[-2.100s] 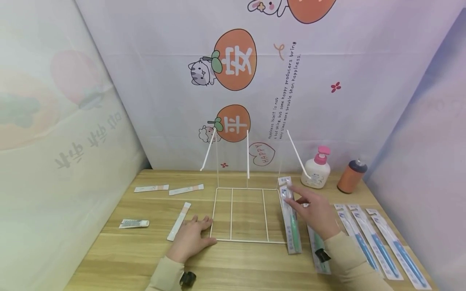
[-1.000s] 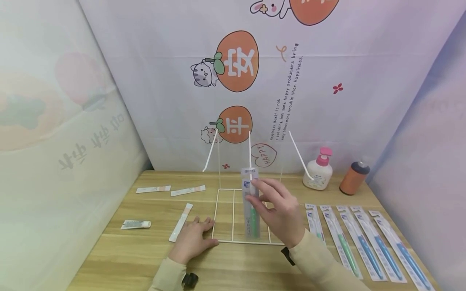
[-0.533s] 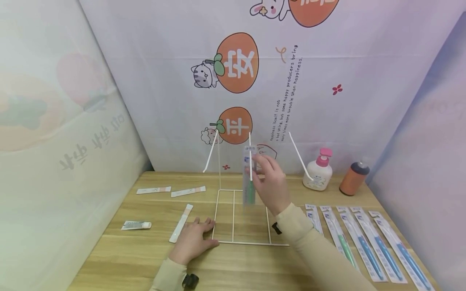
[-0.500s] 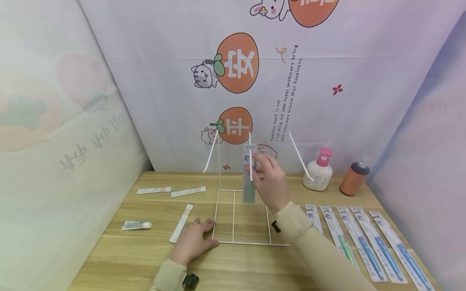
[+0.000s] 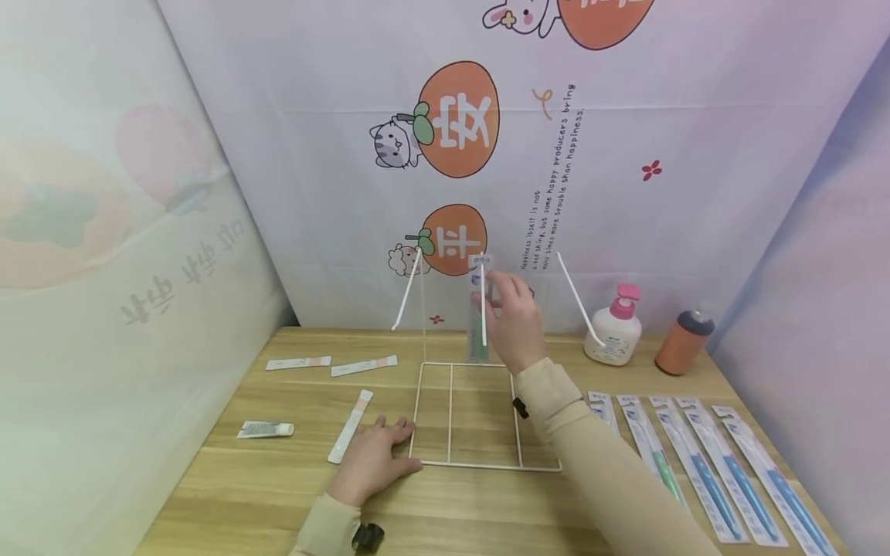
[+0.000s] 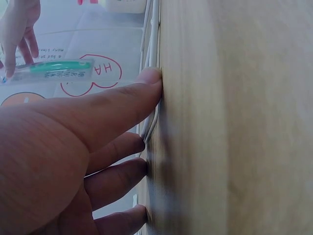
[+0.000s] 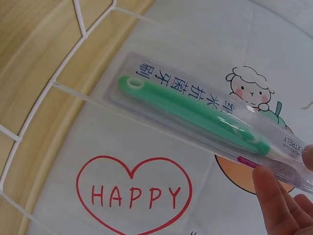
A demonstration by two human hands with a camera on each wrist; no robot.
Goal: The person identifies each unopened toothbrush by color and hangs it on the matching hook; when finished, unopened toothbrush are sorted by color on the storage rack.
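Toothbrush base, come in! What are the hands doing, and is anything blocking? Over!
Right hand pinching packaged green toothbrush, up at middle hook. Left hand at near left corner of white rack. Nothing visibly blocking. Over.

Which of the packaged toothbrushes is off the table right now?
The green-handled pack that the right hand holds up at the middle wire prong; the five other packs lie on the table.
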